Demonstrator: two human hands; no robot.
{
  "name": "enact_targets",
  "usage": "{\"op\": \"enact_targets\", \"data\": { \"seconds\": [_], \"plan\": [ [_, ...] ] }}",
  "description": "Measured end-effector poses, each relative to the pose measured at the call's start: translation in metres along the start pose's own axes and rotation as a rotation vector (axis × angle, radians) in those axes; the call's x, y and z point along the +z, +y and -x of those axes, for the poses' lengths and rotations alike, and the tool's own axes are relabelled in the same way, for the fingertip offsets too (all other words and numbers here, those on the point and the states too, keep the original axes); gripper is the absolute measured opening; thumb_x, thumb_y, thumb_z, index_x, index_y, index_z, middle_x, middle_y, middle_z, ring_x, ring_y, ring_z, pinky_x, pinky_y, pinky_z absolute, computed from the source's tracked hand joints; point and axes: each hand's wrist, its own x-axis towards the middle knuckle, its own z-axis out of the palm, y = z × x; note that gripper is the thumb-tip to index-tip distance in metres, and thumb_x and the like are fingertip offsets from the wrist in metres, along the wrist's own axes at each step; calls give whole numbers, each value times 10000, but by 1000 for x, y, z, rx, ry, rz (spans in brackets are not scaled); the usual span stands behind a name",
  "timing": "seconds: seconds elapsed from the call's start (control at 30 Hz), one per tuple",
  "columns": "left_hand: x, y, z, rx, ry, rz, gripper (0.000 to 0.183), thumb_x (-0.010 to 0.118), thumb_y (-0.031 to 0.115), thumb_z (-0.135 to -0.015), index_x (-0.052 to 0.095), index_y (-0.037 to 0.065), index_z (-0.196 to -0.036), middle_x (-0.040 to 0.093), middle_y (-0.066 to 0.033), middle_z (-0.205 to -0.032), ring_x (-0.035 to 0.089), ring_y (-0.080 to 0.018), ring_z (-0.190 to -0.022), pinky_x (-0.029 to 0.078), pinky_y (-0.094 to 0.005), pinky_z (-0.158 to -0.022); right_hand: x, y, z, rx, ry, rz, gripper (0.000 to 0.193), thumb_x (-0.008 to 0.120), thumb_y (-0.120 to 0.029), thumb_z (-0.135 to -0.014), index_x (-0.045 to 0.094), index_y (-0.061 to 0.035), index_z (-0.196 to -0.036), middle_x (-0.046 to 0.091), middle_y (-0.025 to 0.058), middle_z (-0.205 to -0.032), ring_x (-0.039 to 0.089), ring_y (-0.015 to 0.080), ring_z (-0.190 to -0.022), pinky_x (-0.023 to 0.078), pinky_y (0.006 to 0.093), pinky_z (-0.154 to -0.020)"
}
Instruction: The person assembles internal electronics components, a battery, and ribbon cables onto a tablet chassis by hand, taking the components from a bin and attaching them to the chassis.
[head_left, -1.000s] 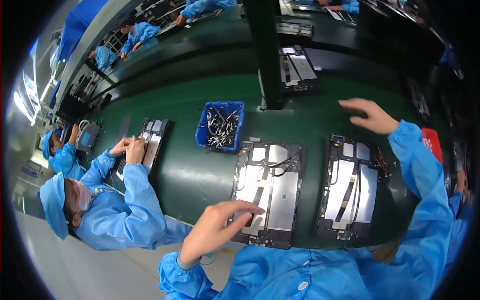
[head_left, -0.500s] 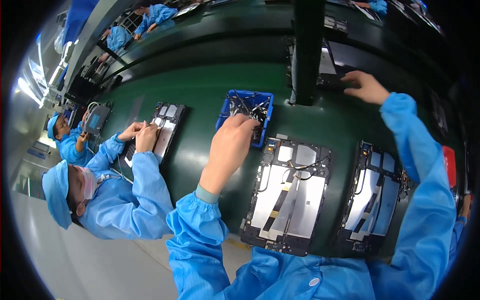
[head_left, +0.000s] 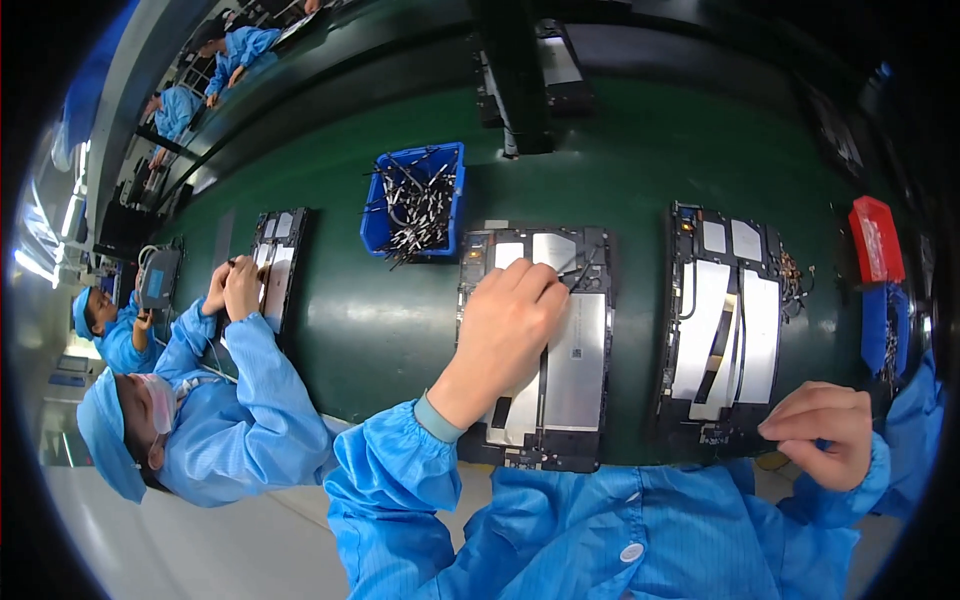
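Left hand (head_left: 515,325) covers the left panel (head_left: 578,350), grip hidden; a loose cable (head_left: 584,268) at its one o'clock seems not yet settled. Right hand (head_left: 825,435) curls, pinch unclear, at the right panel's (head_left: 700,310) five o'clock; bin (head_left: 374,225), left panel's eleven.

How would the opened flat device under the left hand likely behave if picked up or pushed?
The opened device is probably stiff, since its silver panels sit in a dark frame. It may be fragile: thin cables are exposed. Lying broad and low on the green table, it seems unlikely to roll or tip.
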Motion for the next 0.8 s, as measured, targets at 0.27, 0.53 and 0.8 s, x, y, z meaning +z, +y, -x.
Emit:
{"op": "enact_targets", "data": {
  "seconds": [0.27, 0.53, 0.8],
  "plan": [
    [-59, 18, -20, -23, -63, -39, 83, 707, 80, -724, 637, 55, -763, 630, -27, -946, 562, -230, -933, 437, -352, -740, 39, 7, -57, -97, 87, 204, 175, 651, -6, -796, 712, -52, -953, 645, 114, -1029, 600, 247, -874, 506, 313, -717],
    [-78, 56, -44, 181, -93, 117, 124, 725, 52, -665, 623, 58, -734, 615, -26, -943, 570, -244, -984, 441, -366, -797, 58, 16, -70, -258, 89, 149, 157, 715, -45, -754, 722, -43, -910, 673, 79, -980, 564, 235, -898, 501, 314, -740],
    [-69, 89, -51, 242, -105, 266, 165, 744, 70, -639, 609, 69, -734, 599, -34, -919, 582, -243, -947, 458, -361, -772, 70, 18, -28, -76, 224, -68, 177, 765, -25, -696, 735, -29, -870, 703, 76, -839, 614, 216, -775, 525, 307, -677]
  ]
}}
